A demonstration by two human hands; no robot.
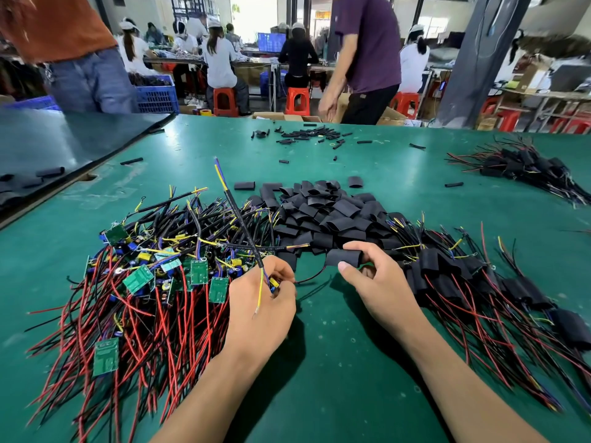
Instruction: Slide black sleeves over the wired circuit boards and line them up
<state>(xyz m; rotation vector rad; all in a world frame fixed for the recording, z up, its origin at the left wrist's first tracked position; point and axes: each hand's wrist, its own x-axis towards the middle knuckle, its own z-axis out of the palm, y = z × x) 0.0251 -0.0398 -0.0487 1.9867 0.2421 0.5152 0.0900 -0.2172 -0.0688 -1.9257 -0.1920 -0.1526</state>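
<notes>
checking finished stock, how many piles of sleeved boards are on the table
2. The near pile lies just right of the right hand; the far pile sits at the far right of the table. Others may be hidden.

A green worktop (319, 378) is stretching away toward the workshop floor, with a dark glossy panel (64, 142) lying across its far left corner. Just behind it a person in a purple shirt (367, 49) is bending forward, and another in an orange top (64, 27) is standing at the left. Further back, seated workers (220, 59) are sitting on red stools (225, 100) at long benches, near a blue crate (158, 94) and a grey pillar (470, 59).
</notes>
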